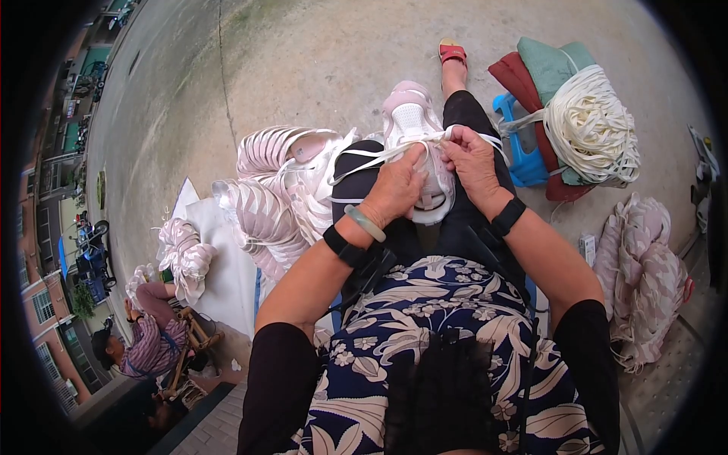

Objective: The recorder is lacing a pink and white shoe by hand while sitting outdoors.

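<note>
A pale pink and white sneaker upper [409,102] lies across my lap, its toe pointing away from me. White shoelace [362,165] crosses its throat, with loose ends trailing to both sides. My left hand [396,186] is closed over the near left side of the upper, thumb and forefinger pinching the lace. At the right edge my right hand [472,161] pinches lace between thumb and fingers, a little farther out than the left. The fingertips partly hide the eyelets.
Strapped stacks of similar uppers [262,208] lean by my left leg. At right, a blue stool [523,155] bears folded cloths and a thick bundle of white laces [595,125]. Tied uppers [641,280] lie nearer right. Another person [155,341] sits at lower left.
</note>
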`<state>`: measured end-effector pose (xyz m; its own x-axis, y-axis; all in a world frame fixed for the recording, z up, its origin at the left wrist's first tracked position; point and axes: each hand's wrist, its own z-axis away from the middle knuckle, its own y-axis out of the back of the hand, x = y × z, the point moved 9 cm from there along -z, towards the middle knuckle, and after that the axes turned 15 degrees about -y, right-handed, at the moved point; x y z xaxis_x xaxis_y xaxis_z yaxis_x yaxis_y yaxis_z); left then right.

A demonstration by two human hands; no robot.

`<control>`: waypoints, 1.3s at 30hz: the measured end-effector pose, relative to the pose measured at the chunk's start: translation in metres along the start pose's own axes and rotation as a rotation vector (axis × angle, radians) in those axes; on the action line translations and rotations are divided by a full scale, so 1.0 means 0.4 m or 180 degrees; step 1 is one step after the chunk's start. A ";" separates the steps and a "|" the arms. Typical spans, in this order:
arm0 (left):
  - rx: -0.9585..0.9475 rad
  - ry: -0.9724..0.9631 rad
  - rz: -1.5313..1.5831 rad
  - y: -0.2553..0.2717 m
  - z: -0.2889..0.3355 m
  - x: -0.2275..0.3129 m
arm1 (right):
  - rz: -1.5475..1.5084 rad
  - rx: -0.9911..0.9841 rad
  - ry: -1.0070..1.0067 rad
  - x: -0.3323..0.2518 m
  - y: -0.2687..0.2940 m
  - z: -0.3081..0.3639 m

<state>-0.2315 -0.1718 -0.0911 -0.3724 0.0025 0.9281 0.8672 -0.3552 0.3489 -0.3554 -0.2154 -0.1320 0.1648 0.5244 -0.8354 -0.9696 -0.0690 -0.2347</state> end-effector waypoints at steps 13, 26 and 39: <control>0.0030 0.0194 0.0350 0.006 0.016 0.001 | 0.1913 0.0341 0.1637 -0.079 -0.047 0.010; 0.2694 -0.0097 0.0934 0.355 0.222 -0.083 | 0.2093 0.0303 0.1683 -0.104 -0.040 0.104; 0.1829 0.0145 0.1954 0.136 0.079 -0.086 | 0.3893 -0.0144 0.2815 -0.135 -0.200 0.140</control>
<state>-0.1612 -0.1615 -0.0998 0.2180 -0.0779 0.9728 0.9489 0.2498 -0.1926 -0.2967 -0.1907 -0.0402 -0.6481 -0.5377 -0.5393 -0.5824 -0.1063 0.8059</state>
